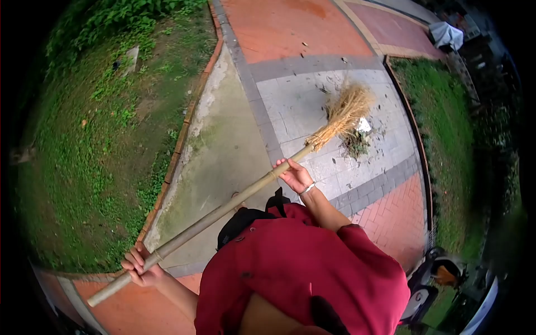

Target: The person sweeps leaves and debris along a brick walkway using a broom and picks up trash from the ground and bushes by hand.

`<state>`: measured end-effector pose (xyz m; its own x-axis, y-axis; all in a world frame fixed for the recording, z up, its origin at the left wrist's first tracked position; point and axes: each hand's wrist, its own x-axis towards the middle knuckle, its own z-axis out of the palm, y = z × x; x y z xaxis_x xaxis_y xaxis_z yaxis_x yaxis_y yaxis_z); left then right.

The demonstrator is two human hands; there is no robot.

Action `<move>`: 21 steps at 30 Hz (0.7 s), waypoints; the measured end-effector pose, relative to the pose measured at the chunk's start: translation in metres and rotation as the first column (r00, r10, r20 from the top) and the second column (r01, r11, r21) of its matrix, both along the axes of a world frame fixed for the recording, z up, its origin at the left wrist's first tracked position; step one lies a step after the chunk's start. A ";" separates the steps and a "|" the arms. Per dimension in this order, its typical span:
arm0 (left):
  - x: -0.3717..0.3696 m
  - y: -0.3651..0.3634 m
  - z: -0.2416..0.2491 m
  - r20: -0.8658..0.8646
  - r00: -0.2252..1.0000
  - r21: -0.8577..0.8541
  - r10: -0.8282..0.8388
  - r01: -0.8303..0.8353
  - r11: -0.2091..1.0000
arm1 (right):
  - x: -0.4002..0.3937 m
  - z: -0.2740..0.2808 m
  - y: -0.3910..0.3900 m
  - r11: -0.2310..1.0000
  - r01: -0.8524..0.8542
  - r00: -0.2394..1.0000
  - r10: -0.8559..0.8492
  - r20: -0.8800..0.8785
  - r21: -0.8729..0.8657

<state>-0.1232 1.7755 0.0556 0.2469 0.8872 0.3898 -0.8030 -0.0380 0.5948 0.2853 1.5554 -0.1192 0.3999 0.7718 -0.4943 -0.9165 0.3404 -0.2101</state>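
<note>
A long bamboo-handled broom [223, 209] runs from lower left up to its straw head [346, 109] on the grey paving. My left hand [140, 267] is closed around the handle near its lower end. My right hand [295, 175] grips the handle higher up, close to the straw head, and wears a bracelet at the wrist. The bristles rest beside a small pile of leaves and debris [357, 142] with a scrap of white litter [364, 125]. My red shirt fills the lower middle of the view.
Grass [100, 139] with a brick edging lies to the left, and another grass strip [446, 123] to the right. Red paving [285, 25] lies ahead. A parked scooter [441, 279] stands at the lower right. A covered object [446, 34] sits at the far top right.
</note>
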 end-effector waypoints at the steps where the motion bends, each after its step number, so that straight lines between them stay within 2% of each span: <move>1: 0.016 0.025 -0.001 0.004 0.998 -0.036 -0.055 0.055 0.998 | -0.006 0.002 -0.011 0.998 0.061 0.998 -0.061 -0.004 0.009; 3: 0.054 0.071 -0.020 0.061 0.977 -0.156 -0.202 0.210 0.965 | -0.013 -0.002 -0.037 0.985 0.173 0.985 -0.172 -0.022 0.022; 6: 0.147 0.102 -0.040 0.133 0.909 -0.357 -0.395 0.415 0.837 | -0.015 -0.027 -0.092 0.886 0.444 0.892 -0.451 -0.028 -0.133; 8: 0.216 0.102 -0.042 0.212 0.802 -0.395 -0.558 0.592 0.702 | -0.015 -0.039 -0.128 0.781 0.594 0.797 -0.604 0.010 -0.191; 9: 0.252 0.098 -0.042 0.277 0.704 -0.397 -0.654 0.704 0.589 | -0.015 -0.055 -0.147 0.682 0.689 0.713 -0.699 0.060 -0.244; 11: 0.318 0.076 -0.051 0.221 0.608 -0.455 -0.763 0.756 0.471 | -0.011 -0.054 -0.163 0.476 0.768 0.535 -0.844 0.021 -0.428; 13: 0.373 0.045 -0.062 0.107 0.505 -0.500 -0.857 0.772 0.392 | 0.001 -0.084 -0.175 0.441 0.673 0.537 -0.843 -0.018 -0.594; 14: 0.396 0.034 -0.074 0.094 0.433 -0.470 -0.897 0.813 0.343 | 0.011 -0.096 -0.174 0.377 0.640 0.494 -0.869 -0.017 -0.670; 15: 0.416 0.026 -0.075 0.092 0.422 -0.476 -0.902 0.814 0.333 | 0.019 -0.118 -0.182 0.368 0.640 0.483 -0.875 -0.019 -0.675; 17: 0.457 0.016 -0.081 0.070 0.354 -0.464 -0.933 0.839 0.283 | 0.048 -0.176 -0.200 0.381 0.403 0.393 -0.893 -0.218 -0.832; 18: 0.473 0.024 -0.083 0.068 0.358 -0.469 -0.931 0.835 0.287 | 0.063 -0.203 -0.193 0.456 0.388 0.448 -0.853 -0.268 -0.801; 19: 0.489 0.039 -0.081 -0.005 0.396 -0.480 -0.918 0.805 0.350 | 0.085 -0.222 -0.173 0.530 0.374 0.501 -0.806 -0.316 -0.761; 21: 0.517 0.074 -0.058 -0.136 0.507 -0.500 -0.851 0.707 0.500 | 0.149 -0.214 -0.106 0.556 0.325 0.505 -0.786 -0.357 -0.765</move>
<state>0.3935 1.8490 -0.0027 0.9445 0.2952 -0.1440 -0.1400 0.7584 0.6365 0.4344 1.4494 -0.3334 0.0573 -0.0183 -0.9982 -0.5203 0.8528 -0.0455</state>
